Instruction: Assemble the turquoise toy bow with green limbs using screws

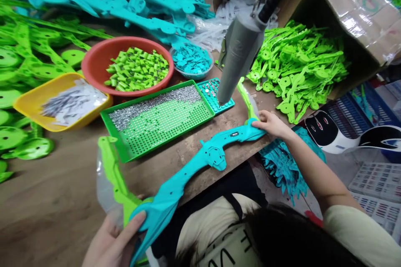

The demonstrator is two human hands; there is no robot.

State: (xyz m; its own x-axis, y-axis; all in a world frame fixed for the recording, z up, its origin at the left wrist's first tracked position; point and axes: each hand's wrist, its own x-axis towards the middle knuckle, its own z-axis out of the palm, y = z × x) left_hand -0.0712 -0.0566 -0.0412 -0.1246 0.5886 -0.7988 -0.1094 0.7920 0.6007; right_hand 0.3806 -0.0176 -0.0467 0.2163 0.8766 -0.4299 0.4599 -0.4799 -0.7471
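Across the front of the workbench stretches a bow-shaped turquoise plastic toy part [188, 171], with a green arm [115, 179] at its left end and another green arm [248, 99] at its right end. Clear plastic shows beside both arms. My left hand [114, 238] grips the left end, thumb on top where turquoise meets green. At the other end, my right hand [271, 124] pinches the turquoise part near the joint; some fingertips are hidden beneath it. A grey hanging electric screwdriver [239, 50] points down just behind the part, with neither hand on it.
A green perforated tray [163, 127] of screws stands behind the part, beside a small turquoise tray [216, 94]. Further back are a red bowl [90, 62], a yellow container [28, 102] and a clear bowl [192, 76]. Green arms [291, 71] and turquoise parts [125, 0] lie piled around.
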